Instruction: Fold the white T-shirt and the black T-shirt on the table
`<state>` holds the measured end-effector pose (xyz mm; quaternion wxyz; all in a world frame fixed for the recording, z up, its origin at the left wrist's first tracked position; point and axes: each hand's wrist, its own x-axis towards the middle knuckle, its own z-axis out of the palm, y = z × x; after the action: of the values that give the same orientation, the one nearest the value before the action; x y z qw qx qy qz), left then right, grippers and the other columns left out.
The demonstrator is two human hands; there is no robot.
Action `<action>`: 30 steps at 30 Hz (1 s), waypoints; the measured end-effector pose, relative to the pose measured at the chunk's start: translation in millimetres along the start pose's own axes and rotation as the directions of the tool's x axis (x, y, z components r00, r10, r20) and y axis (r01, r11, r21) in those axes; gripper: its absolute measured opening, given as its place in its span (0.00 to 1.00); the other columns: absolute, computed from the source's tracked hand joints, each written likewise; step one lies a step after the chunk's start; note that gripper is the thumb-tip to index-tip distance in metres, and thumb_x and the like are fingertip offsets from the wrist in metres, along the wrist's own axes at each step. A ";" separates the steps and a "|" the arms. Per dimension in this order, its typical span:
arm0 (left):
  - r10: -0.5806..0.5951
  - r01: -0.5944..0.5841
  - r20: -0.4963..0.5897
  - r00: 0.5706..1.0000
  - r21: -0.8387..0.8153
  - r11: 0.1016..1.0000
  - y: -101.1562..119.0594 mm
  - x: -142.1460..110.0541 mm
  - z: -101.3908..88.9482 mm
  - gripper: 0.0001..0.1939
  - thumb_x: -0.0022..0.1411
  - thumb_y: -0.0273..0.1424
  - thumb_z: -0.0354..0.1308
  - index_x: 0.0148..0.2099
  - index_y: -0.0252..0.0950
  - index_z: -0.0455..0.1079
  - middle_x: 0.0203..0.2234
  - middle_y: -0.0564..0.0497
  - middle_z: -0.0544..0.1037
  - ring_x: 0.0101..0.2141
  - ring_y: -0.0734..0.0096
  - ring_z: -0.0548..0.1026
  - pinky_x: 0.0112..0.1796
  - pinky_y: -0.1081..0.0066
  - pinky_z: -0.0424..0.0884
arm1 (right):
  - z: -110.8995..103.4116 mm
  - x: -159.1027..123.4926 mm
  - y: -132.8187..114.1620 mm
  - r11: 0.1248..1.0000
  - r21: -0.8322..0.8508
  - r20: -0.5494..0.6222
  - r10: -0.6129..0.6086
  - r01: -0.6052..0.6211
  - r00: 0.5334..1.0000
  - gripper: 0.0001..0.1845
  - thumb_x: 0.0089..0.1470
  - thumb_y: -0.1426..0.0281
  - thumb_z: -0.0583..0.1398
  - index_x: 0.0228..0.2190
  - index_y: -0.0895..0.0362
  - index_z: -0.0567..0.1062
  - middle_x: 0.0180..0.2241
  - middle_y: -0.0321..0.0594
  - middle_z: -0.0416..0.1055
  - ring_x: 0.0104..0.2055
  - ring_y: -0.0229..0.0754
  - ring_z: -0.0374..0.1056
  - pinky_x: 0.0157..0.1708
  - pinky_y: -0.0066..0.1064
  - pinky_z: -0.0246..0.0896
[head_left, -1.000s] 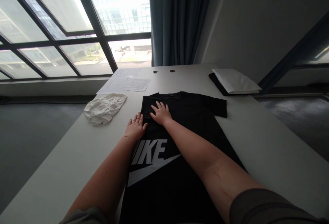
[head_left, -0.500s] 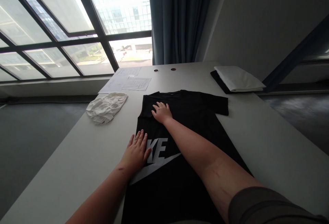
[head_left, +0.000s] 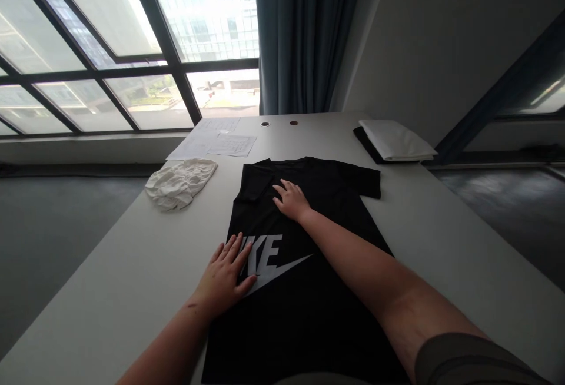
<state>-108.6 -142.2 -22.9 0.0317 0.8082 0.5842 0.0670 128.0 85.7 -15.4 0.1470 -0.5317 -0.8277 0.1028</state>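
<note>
A black T-shirt (head_left: 300, 308) lies spread on the white table, its neckline towards the far end. Large pale lettering and a swoosh mark its front. My left hand (head_left: 227, 276) rests flat on the left side of the shirt, fingers stretched over the start of the lettering and covering part of it. Higher up, on the chest below the neckline, my right hand (head_left: 292, 199) lies with its fingers spread. Neither hand grips the cloth. The left sleeve lies folded in over the shirt, while the right sleeve (head_left: 364, 180) sticks out to the side.
On the white table (head_left: 128, 291), a crumpled white cloth (head_left: 180, 183) lies left of the shirt. Printed papers (head_left: 232, 145) are at the far left. Folded white fabric (head_left: 395, 139) sits on black fabric at the far right. Two cable holes show near the back edge.
My right hand has slid right across the chest of the shirt. My left hand has shifted slightly left and down, uncovering more of the lettering. The view has turned a little.
</note>
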 end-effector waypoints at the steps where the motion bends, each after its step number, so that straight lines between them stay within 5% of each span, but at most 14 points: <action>1: -0.001 0.001 -0.006 1.000 -0.002 1.000 -0.3 0.3 0.7 0.42 0.67 0.51 0.56 0.77 0.52 0.47 0.75 0.50 0.50 0.72 0.50 0.54 0.69 0.47 0.55 | -5.5 -12.2 12.8 0.999 -0.033 0.043 -0.007 0.008 0.999 0.31 0.68 0.58 0.56 0.68 0.52 0.65 0.73 0.48 0.53 0.74 0.53 0.48 0.72 0.49 0.38; 7: -0.005 0.006 0.008 1.000 -0.008 1.000 -3.0 1.3 -0.1 0.37 0.70 0.53 0.51 0.76 0.54 0.50 0.75 0.52 0.50 0.72 0.53 0.55 0.69 0.49 0.55 | -45.8 -105.8 91.4 0.994 -0.112 0.175 0.025 -0.005 0.984 0.33 0.68 0.57 0.52 0.71 0.50 0.60 0.75 0.42 0.47 0.76 0.51 0.42 0.73 0.47 0.37; 13: -0.011 0.011 0.029 1.000 0.005 1.000 -7.1 0.3 -3.3 0.35 0.71 0.52 0.50 0.76 0.58 0.50 0.75 0.55 0.50 0.71 0.54 0.56 0.69 0.49 0.54 | -64.7 -174.4 123.1 0.998 -0.058 0.210 -0.025 0.038 0.977 0.33 0.68 0.55 0.50 0.71 0.43 0.60 0.75 0.35 0.45 0.77 0.47 0.39 0.74 0.49 0.36; 20: 0.000 -0.003 0.050 0.999 0.070 0.998 -32.8 -14.6 -5.5 0.35 0.72 0.50 0.50 0.76 0.57 0.48 0.75 0.55 0.48 0.71 0.53 0.56 0.69 0.48 0.56 | -48.6 -170.1 87.9 0.997 -0.060 0.159 -0.028 0.038 0.987 0.32 0.67 0.58 0.53 0.70 0.46 0.63 0.74 0.40 0.47 0.76 0.52 0.42 0.74 0.51 0.37; 25: 0.049 -0.062 0.113 0.992 0.119 0.991 -70.9 -34.6 -24.6 0.35 0.73 0.49 0.51 0.77 0.52 0.50 0.75 0.50 0.50 0.71 0.51 0.57 0.67 0.46 0.58 | -47.4 -165.8 55.6 0.984 0.003 0.012 -0.177 0.177 0.984 0.27 0.66 0.60 0.56 0.62 0.52 0.73 0.67 0.48 0.64 0.69 0.58 0.58 0.67 0.52 0.54; 27: 0.075 -0.091 0.124 0.989 0.125 0.988 -77.2 -34.9 -34.2 0.34 0.72 0.50 0.52 0.76 0.52 0.54 0.75 0.50 0.51 0.71 0.49 0.57 0.67 0.45 0.59 | -52.5 -155.7 67.3 0.976 0.051 -0.111 -0.204 0.211 0.973 0.22 0.66 0.62 0.56 0.56 0.53 0.79 0.60 0.48 0.72 0.62 0.55 0.64 0.62 0.48 0.60; 30: 0.059 -0.063 0.042 0.997 0.104 0.993 -63.1 -12.8 -42.7 0.29 0.73 0.49 0.50 0.72 0.51 0.62 0.74 0.50 0.54 0.71 0.48 0.58 0.66 0.45 0.61 | -58.4 -128.9 116.3 0.996 0.064 -0.331 -0.037 0.062 0.943 0.18 0.64 0.65 0.55 0.48 0.56 0.82 0.49 0.51 0.76 0.52 0.56 0.68 0.58 0.49 0.62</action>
<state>-178.1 -135.7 10.2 -0.0018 0.8275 0.5611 0.0215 297.9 17.2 -16.1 0.3052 -0.5148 -0.8002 0.0390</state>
